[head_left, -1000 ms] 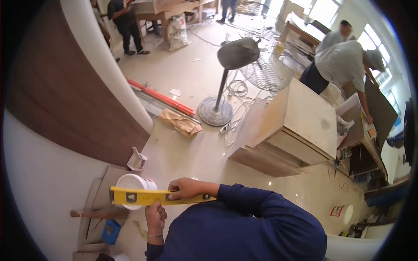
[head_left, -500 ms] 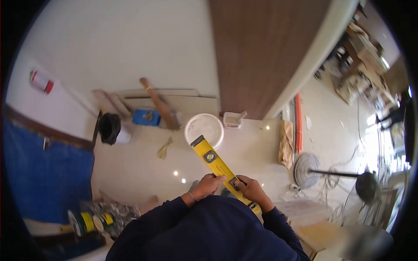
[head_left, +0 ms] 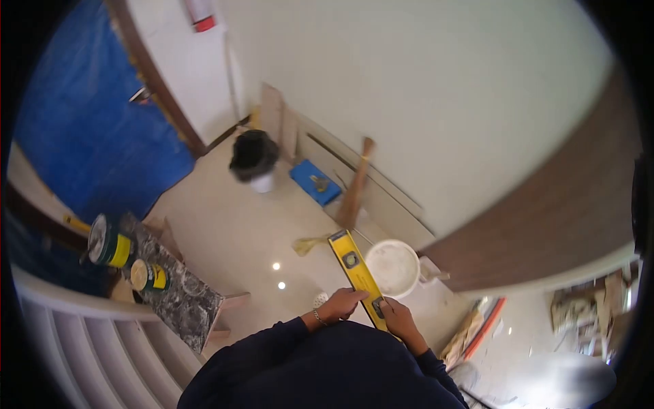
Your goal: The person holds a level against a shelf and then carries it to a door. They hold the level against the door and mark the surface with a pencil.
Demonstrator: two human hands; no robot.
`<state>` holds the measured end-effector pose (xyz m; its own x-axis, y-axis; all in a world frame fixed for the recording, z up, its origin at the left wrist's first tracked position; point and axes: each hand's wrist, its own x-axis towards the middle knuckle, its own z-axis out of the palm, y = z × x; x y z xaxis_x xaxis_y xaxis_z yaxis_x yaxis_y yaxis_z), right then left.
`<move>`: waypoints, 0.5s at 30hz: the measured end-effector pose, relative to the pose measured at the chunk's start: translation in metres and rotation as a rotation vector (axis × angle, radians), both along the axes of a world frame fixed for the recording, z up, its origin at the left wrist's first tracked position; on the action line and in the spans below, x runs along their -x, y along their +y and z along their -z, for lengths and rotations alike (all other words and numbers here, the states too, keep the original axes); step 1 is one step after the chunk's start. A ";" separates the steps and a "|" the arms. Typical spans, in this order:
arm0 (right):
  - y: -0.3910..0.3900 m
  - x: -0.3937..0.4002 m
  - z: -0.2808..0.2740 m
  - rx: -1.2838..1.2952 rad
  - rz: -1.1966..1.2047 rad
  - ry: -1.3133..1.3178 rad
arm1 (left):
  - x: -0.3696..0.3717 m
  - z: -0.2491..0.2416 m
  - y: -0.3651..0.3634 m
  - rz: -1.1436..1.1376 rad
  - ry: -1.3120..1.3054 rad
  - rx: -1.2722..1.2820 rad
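Plainly yellow and straight-edged, the spirit level (head_left: pixel 357 274) slants away from my body, its far end capped in black and two dark-framed vial windows set along its face. My left hand (head_left: pixel 337 306) and right hand (head_left: pixel 400 319) are clamped on its two sides, close together, and my dark top hides its near end. Just right of its upper half, as I look down, sits the white bucket (head_left: pixel 392 270), with the pale tray (head_left: pixel 430 270) beside it. Beyond the far end are the brown bundle (head_left: pixel 355 191) and blue box (head_left: pixel 314 181), near the wall; off left, two cans stand on the smeared bench (head_left: pixel 184 296). Compared with half a second ago, my view has swung towards the blue-covered door (head_left: pixel 92 119), and the level no longer overlaps the bucket
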<state>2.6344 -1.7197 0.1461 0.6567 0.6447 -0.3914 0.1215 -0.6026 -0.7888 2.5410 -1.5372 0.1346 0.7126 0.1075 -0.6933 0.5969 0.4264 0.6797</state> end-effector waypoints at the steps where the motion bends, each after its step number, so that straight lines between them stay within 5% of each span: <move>1: 0.023 -0.004 -0.004 0.017 -0.049 -0.009 | 0.003 -0.003 0.021 -0.006 -0.037 -0.042; 15: 0.334 -0.014 -0.010 -0.004 -0.547 0.145 | 0.078 -0.013 0.258 -0.652 -0.090 0.187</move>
